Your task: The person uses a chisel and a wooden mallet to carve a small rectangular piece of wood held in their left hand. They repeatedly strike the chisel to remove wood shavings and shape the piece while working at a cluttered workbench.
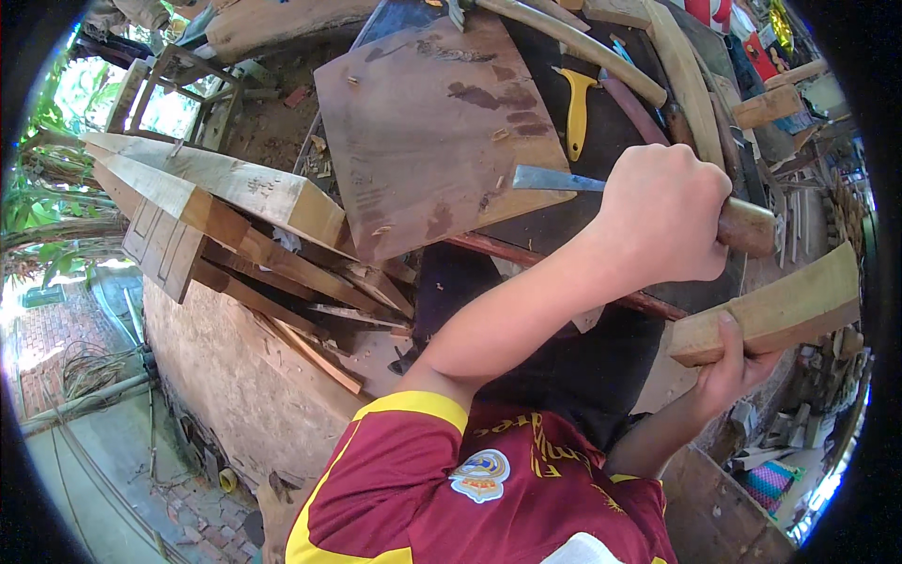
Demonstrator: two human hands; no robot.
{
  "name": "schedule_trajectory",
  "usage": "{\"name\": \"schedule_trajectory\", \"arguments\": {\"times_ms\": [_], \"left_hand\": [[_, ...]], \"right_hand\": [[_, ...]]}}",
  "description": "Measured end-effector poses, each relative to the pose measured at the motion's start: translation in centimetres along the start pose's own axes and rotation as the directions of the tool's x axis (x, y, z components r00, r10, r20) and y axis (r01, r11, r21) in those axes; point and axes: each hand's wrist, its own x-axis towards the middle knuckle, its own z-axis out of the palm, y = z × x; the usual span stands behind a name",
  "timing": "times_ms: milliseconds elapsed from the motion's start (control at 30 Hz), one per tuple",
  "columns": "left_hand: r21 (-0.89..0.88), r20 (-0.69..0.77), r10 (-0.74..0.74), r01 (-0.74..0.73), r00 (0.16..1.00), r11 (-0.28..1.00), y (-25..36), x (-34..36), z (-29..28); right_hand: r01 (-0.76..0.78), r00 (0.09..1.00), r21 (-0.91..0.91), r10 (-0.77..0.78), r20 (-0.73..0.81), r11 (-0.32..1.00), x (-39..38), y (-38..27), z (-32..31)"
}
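Note:
My left hand is a closed fist around the wooden handle of a chisel. Its flat metal blade points left over the edge of a brown board, and the butt of the handle sticks out to the right of the fist. Lower on the right, my right hand grips a thick, slightly curved block of pale wood from below, with the thumb against its near side. The block is held tilted, its right end higher, below the chisel handle and apart from it.
A worn brown board lies on a dark surface ahead. Beyond the fist are a yellow-handled tool, a purple-handled tool and a long curved wooden handle. Wooden beams are stacked left; a bent timber lies far right.

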Motion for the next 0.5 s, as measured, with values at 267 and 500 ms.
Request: {"name": "schedule_trajectory", "arguments": {"times_ms": [267,500], "left_hand": [[0.006,-0.029,-0.071,0.071,0.997,0.997,0.1,0.6,0.1],[0.012,-0.038,-0.088,0.088,0.995,0.996,0.3,0.7,0.0]], "right_hand": [[-0.015,0.999,0.008,0.016,-0.045,1.0,1.1,-0.9,0.3],[-0.033,0.995,0.024,0.035,-0.089,0.999,2.3,-1.9,0.7]]}}
